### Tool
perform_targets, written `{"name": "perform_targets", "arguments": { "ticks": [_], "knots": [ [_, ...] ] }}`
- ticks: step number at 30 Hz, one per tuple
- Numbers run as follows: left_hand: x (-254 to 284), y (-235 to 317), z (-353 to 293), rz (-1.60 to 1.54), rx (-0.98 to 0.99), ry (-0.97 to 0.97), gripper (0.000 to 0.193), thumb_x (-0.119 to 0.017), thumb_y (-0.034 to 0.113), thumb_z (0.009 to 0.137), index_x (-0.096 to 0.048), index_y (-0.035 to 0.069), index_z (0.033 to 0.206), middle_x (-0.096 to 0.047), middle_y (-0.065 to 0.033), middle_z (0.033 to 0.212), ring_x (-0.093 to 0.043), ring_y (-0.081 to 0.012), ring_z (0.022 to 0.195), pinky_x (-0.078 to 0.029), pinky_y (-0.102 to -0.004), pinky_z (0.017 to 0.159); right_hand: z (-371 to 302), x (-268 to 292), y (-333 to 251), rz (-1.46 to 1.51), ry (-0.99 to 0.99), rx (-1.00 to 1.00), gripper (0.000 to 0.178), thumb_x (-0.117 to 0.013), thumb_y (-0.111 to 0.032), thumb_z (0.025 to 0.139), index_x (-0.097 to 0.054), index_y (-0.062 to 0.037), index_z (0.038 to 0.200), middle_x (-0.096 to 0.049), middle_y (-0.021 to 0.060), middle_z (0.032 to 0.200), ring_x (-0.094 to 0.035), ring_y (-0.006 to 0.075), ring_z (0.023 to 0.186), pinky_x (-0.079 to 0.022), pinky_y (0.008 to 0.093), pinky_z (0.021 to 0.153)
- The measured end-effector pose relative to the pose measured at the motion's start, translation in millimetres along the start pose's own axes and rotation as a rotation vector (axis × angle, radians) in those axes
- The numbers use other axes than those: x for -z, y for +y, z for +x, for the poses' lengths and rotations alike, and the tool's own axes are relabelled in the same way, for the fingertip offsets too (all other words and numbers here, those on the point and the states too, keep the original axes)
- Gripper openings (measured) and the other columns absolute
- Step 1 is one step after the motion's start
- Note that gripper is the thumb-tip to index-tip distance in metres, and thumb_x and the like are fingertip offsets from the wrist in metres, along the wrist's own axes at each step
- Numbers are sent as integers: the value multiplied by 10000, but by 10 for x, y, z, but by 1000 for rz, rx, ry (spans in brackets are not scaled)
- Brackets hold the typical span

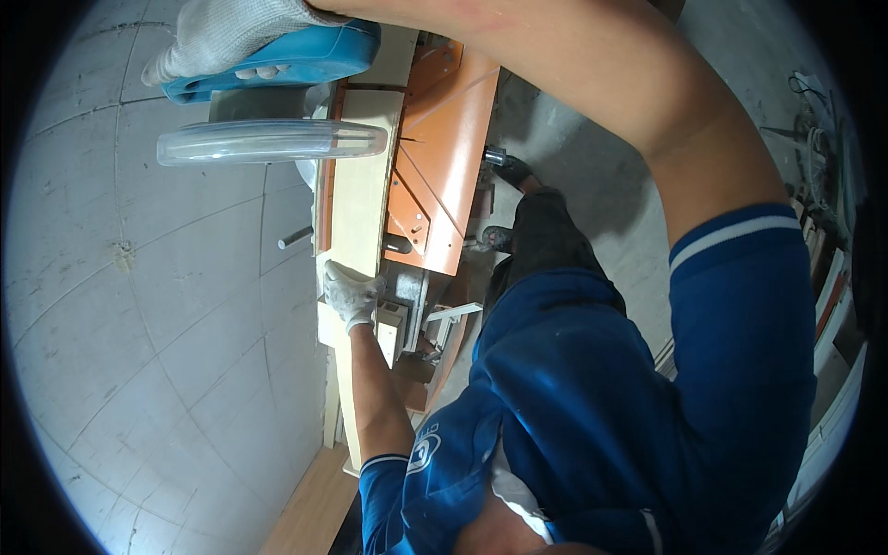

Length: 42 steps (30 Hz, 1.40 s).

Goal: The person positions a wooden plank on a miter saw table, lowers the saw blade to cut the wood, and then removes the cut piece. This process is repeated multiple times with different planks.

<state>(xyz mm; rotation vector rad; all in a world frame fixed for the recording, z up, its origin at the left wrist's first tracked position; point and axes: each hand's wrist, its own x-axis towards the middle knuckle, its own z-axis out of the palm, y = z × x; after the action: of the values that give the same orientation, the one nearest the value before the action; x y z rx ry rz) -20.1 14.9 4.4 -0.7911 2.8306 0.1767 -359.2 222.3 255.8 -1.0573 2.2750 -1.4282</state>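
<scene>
At the upper left, my right hand [227, 37] in a pale knit glove is closed around the blue handle [324, 51] of a power mitre saw. A clear plastic blade guard [268, 141] sits beside the handle; the blade is mostly hidden. Under the saw, a long, pale wooden board [359, 208] lies across the orange saw table [453, 157]. Lower down, my left hand [351, 292], also gloved, grips the board beside the orange table, well apart from the blade guard.
A grey tiled wall [166, 305] rises along the left. A short metal rod [295, 238] sticks out near the board. Below the orange table are wooden pieces and a metal bracket [453, 313]. Cables and long strips [823, 166] lie at the far right.
</scene>
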Motion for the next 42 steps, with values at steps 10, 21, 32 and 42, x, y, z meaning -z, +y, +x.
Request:
{"name": "perform_targets", "arguments": {
  "ticks": [10,21,32,42],
  "knots": [
    [-16,3,0,13,-42,49,864,-891,322,513,-489,42,1225,-591,-240,1179,-560,-432,1153,-469,-503,994,-151,76,-80,67,-95,-70,643,-444,-561,1023,-698,1,1206,-701,187,1009,-676,278,775,-517,459,784],
    [-37,12,77,39,-50,10,1010,-883,326,528,-413,60,1382,-560,-249,1253,-556,-441,1189,-479,-501,1015,-18,141,3,43,-85,-97,653,-449,-570,1017,-695,-4,1230,-701,195,1085,-684,297,883,-514,468,841],
    [-25,-22,79,11,-45,-22,1018,-860,313,521,-396,98,1400,-558,-234,1225,-556,-444,1180,-481,-507,996,15,126,56,92,-79,-63,646,-435,-539,1022,-653,-24,1345,-648,221,1321,-630,347,1202,-475,504,998],
    [-71,-82,77,18,-23,-55,1170,-874,319,530,-302,118,1531,-518,-262,1309,-519,-453,1250,-473,-504,1032,-31,118,80,26,-24,-3,651,-447,-531,1023,-647,-1,1343,-653,233,1293,-682,337,1084,-499,502,967]
  ]
}}
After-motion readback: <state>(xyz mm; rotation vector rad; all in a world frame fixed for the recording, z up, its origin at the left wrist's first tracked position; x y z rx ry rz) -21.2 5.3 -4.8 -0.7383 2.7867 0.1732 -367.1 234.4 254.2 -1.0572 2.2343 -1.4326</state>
